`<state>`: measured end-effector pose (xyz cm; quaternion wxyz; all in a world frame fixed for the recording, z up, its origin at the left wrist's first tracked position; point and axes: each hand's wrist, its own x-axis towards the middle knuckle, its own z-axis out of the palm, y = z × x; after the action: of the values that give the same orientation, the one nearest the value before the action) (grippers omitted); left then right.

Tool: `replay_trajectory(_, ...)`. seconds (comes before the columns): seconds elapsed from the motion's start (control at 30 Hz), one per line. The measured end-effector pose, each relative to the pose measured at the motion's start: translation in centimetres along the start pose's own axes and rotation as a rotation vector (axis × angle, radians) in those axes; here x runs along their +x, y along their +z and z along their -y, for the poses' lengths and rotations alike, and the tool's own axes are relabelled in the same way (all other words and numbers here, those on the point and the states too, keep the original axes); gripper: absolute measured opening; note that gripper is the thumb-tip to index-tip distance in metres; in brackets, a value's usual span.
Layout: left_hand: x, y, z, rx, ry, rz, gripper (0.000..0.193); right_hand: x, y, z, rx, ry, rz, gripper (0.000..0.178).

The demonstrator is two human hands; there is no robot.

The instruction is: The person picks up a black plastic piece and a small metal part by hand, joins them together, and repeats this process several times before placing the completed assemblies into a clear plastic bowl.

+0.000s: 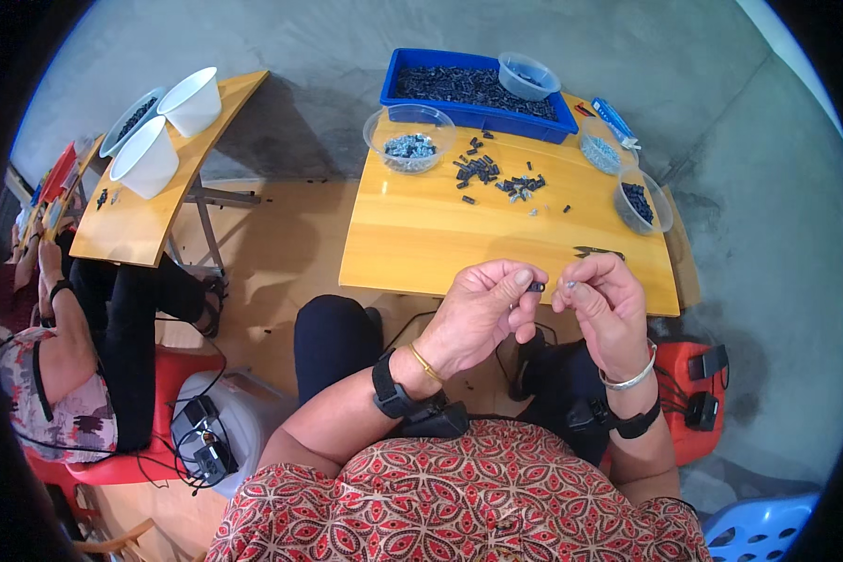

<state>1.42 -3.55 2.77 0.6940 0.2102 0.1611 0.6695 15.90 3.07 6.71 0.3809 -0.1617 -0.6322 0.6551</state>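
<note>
Just past the table's near edge, my left hand pinches a small black plastic piece between thumb and forefinger. Facing it, my right hand grips a tiny silvery metal part at its fingertips; its exact kind is too small to tell. A narrow gap separates the two pieces. Farther back on the wooden table lie loose black pieces, and beside them a small heap mixed with metal bits. Dark-handled snips rest near my right hand.
A blue tray of black pieces stands at the back, a see-through tub inside it. See-through bowls hold metal parts, pale blue bits and black pieces. At left, another person's arm is beside a table with white buckets.
</note>
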Motion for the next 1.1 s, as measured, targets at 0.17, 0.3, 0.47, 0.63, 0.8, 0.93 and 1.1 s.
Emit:
replay_trajectory(0.17,-0.2,0.2,0.0,0.028,0.020,-0.005,0.019,-0.7,0.6,0.1,-0.154,-0.050,-0.044,0.009)
replay_trajectory(0.3,-0.3,0.2,0.2,0.087,0.058,0.026,0.019,-0.6,0.8,0.1,-0.338,-0.113,-0.084,0.007)
replay_trajectory(0.47,-0.3,0.0,0.2,0.094,0.067,0.036,0.018,-0.4,1.1,0.2,-0.375,-0.130,-0.103,0.005)
replay_trajectory(0.63,-0.3,-0.2,0.2,0.092,0.071,0.005,0.017,-0.2,1.1,0.0,-0.424,-0.168,-0.068,0.004)
replay_trajectory(0.8,-0.1,-0.3,0.2,0.087,0.083,-0.010,0.015,0.0,1.2,-0.3,-0.491,-0.199,-0.075,0.004)
replay_trajectory(0.93,-0.1,-0.6,0.3,0.108,0.100,-0.032,0.014,0.0,1.3,-0.2,-0.678,-0.289,-0.057,0.005)
replay_trajectory(1.1,-0.1,-0.5,0.0,0.184,0.091,-0.043,0.013,0.2,1.4,-0.1,-0.762,-0.392,-0.030,0.006)
